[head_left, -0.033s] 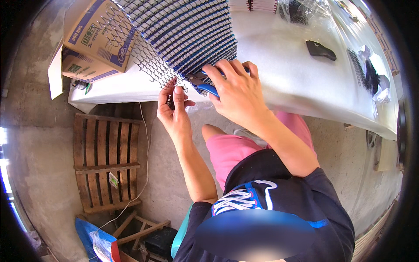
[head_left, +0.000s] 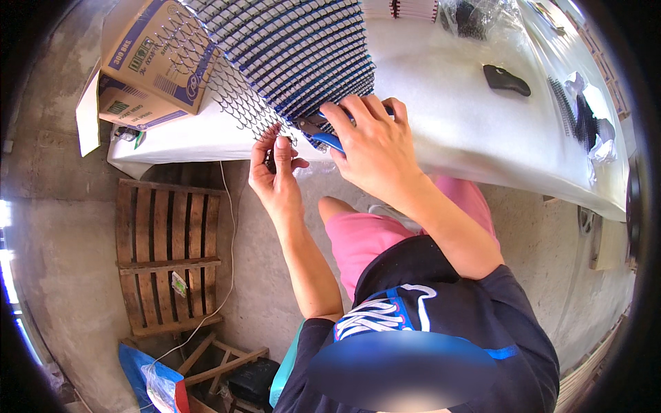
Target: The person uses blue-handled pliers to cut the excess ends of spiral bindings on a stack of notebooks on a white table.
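Note:
A panel of woven mesh point(head_left: 296, 55), with dark and blue strands in close rows, lies over the near edge of the white-covered table. Along its left side runs a strip of bare wire mesh point(head_left: 237, 100) with open, wavy loops. My left hand point(head_left: 277, 175) is closed on the near end of this wire mesh, thumb against fingers. My right hand point(head_left: 375, 141) grips pliers point(head_left: 330, 141) with blue handles. Their metal jaws reach left to the panel's near corner, close to my left fingertips. My fingers partly hide the handles, and what the jaws touch cannot be made out.
An open cardboard box point(head_left: 148, 69) stands on the table's left end. To the right on the white cover point(head_left: 441, 103) lie a black curved piece point(head_left: 507, 80) and dark mesh pieces with crumpled wrapping point(head_left: 585, 120). A wooden pallet point(head_left: 169, 258) and a thin cable point(head_left: 233, 241) are below left.

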{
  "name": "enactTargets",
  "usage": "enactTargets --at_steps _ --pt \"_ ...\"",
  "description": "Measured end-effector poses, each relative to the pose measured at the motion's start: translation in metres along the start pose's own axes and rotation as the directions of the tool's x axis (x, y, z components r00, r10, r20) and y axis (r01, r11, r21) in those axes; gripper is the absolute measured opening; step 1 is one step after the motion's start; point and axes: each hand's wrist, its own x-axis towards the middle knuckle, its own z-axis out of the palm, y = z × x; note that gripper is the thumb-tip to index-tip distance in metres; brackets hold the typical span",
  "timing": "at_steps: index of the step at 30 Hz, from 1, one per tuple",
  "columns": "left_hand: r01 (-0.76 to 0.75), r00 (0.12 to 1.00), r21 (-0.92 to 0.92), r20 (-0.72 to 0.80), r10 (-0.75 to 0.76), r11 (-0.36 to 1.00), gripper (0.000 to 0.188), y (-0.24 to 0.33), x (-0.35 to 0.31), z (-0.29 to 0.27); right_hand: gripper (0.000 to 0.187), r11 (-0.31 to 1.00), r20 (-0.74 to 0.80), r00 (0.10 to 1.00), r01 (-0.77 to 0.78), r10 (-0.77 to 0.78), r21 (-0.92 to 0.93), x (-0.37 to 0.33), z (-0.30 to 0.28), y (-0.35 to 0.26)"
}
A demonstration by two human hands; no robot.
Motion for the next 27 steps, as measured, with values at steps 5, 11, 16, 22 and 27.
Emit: enactTargets --at_steps 5,11,16,22,27 --pt "-0.038 0.999 -0.081 -0.017 0.037 0.996 0.028 -0.007 0.000 0.001 0.022 0.994 -0.029 0.999 0.043 -0.046 -0.103 0.001 0.001 -0.004" --pt "-0.060 0.997 -0.171 -0.065 0.049 0.983 0.023 -0.012 -0.001 0.010 0.023 0.998 0.041 0.998 0.045 -0.047 0.035 -0.002 0.009 0.007" --pt "-0.105 0.982 -0.130 -0.172 0.082 0.986 0.024 -0.012 -0.003 0.023 0.030 0.987 0.172 0.985 -0.045 0.019 0.153 -0.004 0.012 0.011" --pt "0.209 0.962 -0.753 0.044 -0.268 0.624 0.027 -0.018 0.002 -0.004 0.041 0.999 0.036 0.999 -0.005 0.003 0.038 0.002 -0.008 0.002" --pt "0.210 0.972 -0.727 0.086 -0.217 0.654 0.031 0.004 0.002 0.008 0.039 0.999 0.028 1.000 0.010 -0.009 -0.031 0.005 -0.005 -0.003"
